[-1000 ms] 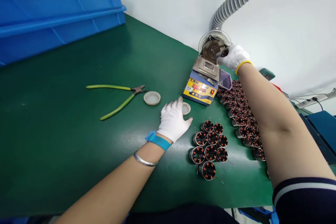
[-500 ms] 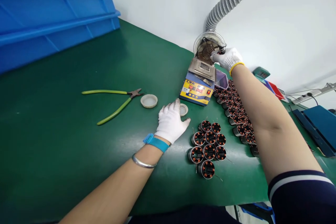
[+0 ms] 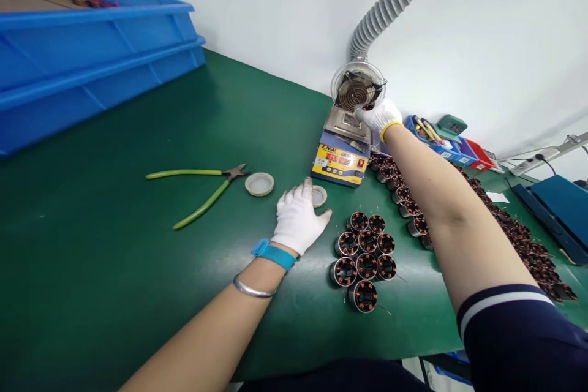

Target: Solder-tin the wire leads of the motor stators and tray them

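Observation:
My gloved left hand lies on the green table with its fingers stretched out, beside a small round white dish that it partly covers. My gloved right hand reaches out over the metal top of a blue and yellow solder pot. Its fingers are closed on a motor stator, of which only a dark, coppery bit shows. A round fume extractor with a coil-shaped guard stands just behind. Between my arms, several motor stators with copper windings stand grouped, thin wire ends sticking out.
Green-handled cutting pliers lie spread on the left, by a second white dish. Blue bins fill the back left. More stators stand in rows under my right arm. A grey hose rises from the extractor.
My right hand, still holding the stator, has come nearer over the solder pot's top. The left hand stays in place. The view has shifted slightly, showing more on the right.

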Motion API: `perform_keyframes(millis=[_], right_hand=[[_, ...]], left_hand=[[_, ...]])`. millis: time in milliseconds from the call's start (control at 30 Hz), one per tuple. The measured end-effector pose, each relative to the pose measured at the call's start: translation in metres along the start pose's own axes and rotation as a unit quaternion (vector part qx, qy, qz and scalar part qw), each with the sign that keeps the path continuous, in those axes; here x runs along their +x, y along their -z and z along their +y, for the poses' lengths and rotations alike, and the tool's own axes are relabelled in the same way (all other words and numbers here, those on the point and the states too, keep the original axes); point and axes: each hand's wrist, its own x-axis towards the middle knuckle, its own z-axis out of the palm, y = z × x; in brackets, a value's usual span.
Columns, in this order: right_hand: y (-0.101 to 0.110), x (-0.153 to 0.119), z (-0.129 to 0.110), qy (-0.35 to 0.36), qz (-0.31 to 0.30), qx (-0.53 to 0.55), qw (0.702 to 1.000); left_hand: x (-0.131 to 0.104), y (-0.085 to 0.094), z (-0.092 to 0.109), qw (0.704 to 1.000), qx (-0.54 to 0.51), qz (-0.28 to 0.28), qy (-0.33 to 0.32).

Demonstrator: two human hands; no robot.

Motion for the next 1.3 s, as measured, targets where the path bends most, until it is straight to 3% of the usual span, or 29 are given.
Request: perform_keyframes(millis=[167,367,567,667,733,800,833,900,967,1033,1133,1300], right_hand=[[0.012,-0.003,0.007,0.028,0.054,-0.035,0.998],[0.005,-0.017,0.003,0.016,0.055,-0.073,0.996],[0.026,-0.032,0.018,-0.006,0.089,0.057,0.994],[0.034,-0.067,0.041,-0.035,0.096,0.151,0.983],[0.027,-0.109,0.059,-0.076,0.090,0.312,0.943],[0.013,-0.161,0.076,-0.123,0.074,0.481,0.865],[0.004,-0.189,0.082,-0.142,0.059,0.535,0.831],[-0.013,-0.242,0.093,-0.180,0.030,0.577,0.796],[-0.028,-0.283,0.101,-0.220,0.005,0.548,0.807],[-0.039,-0.309,0.106,-0.245,-0.015,0.448,0.860],[-0.047,-0.326,0.105,-0.245,-0.054,0.301,0.920],[-0.037,-0.344,0.095,-0.179,-0.123,0.228,0.949]], left_hand=[[0.000,-0.003,-0.002,1.000,-0.006,0.002,-0.008],[0.000,-0.004,-0.002,1.000,-0.009,0.003,-0.006],[0.000,-0.001,-0.002,1.000,-0.012,0.005,-0.014],[0.000,-0.001,-0.003,1.000,-0.003,0.004,-0.020],[-0.001,-0.001,-0.003,1.000,0.005,0.002,-0.022],[0.000,0.000,-0.003,1.000,0.015,-0.003,-0.020],[0.000,0.000,-0.003,1.000,0.020,-0.006,-0.017],[0.001,0.001,-0.002,0.999,0.028,-0.016,-0.010],[0.001,0.004,0.000,0.999,0.033,-0.030,-0.004],[0.001,0.007,0.002,0.998,0.034,-0.047,0.009],[0.001,0.012,0.005,0.997,0.033,-0.070,0.029],[0.002,0.019,0.007,0.996,0.036,-0.077,0.035]])
